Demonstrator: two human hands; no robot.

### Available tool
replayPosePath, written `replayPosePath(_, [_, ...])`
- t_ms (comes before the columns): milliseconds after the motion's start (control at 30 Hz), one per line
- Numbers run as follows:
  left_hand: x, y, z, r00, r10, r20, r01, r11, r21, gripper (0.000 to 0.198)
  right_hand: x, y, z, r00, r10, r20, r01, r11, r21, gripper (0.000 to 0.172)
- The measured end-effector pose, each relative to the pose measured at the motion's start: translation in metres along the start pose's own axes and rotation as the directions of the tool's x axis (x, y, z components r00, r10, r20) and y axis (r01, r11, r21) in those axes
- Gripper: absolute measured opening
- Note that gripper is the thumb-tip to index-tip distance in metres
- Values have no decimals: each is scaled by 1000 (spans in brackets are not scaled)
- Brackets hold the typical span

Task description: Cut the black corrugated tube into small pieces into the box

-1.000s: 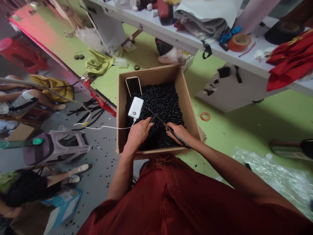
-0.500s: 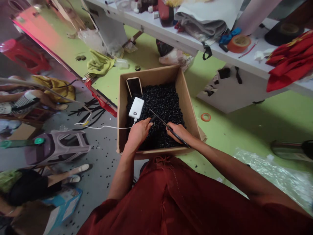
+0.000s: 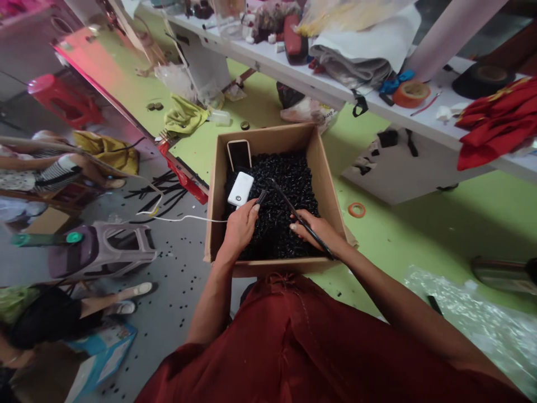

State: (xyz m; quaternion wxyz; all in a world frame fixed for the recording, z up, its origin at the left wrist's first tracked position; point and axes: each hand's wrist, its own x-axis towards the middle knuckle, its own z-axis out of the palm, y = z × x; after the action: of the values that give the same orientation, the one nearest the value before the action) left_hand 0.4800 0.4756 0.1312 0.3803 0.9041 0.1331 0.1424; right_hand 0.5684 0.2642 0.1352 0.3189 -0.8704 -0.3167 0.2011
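Observation:
My left hand (image 3: 242,225) is closed on a short dark ribbed piece (image 3: 262,196) that sticks out past the thumb. In my right hand (image 3: 314,228) is a long thin black tool (image 3: 308,228). Its tip points away from me and to the left, and its other end lies along my wrist; its exact kind I cannot make out. Both hands are inside a cardboard box (image 3: 328,196), over a heap of small shiny black pieces (image 3: 289,173). A white power bank (image 3: 240,189) rests on the heap, and a phone (image 3: 239,155) leans in the far left corner.
A white cable (image 3: 188,217) runs left from the box. A cluttered workbench (image 3: 268,59) stands ahead, and an orange tape roll (image 3: 356,210) lies on the floor to the right. At the left are a plastic stool (image 3: 121,246), black strips (image 3: 168,187) and other people's legs (image 3: 104,305).
The view has shifted slightly, so the scene sits further right. The tool's tip has come away from the piece in my left hand, leaving a wider gap between them.

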Motion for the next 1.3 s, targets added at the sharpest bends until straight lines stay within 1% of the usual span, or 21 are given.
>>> replayPosePath(100, [-2, -1, -1, 999, 25, -32, -26, 999, -26, 38, -5, -1, 0, 999, -36, 13, 37, 992, -120, 36])
replayPosePath(200, [-2, -2, -1, 998, 43, -39, -45, 999, -30, 37, -9, 1, 2, 998, -55, 37, 60, 986, -153, 37])
replayPosePath(333, [-2, -2, 1, 998, 65, -23, -65, 998, 2, 38, -10, 5, 5, 995, -81, 64, 90, 984, -154, 40])
replayPosePath(500, [-3, -2, 6, 994, 110, 7, -110, 992, 53, 41, -10, 3, 7, 995, -77, 56, 85, 984, -154, 44])
replayPosePath(600, [-4, -4, 9, 991, 134, 28, -136, 988, 76, 43, -9, -1, 7, 996, -73, 55, 81, 985, -152, 43])
replayPosePath(767, [-6, -7, 13, 986, 167, 24, -168, 981, 96, 43, -6, -4, 8, 996, -76, 42, 81, 987, -141, 41])
replayPosePath(1133, [-6, -6, 15, 984, 166, 57, -173, 976, 129, 45, -3, -2, 13, 995, -93, 47, 98, 987, -130, 45])
replayPosePath(1300, [-6, -8, 16, 983, 170, 73, -178, 974, 140, 44, -3, -3, 13, 994, -102, 41, 106, 987, -118, 42])
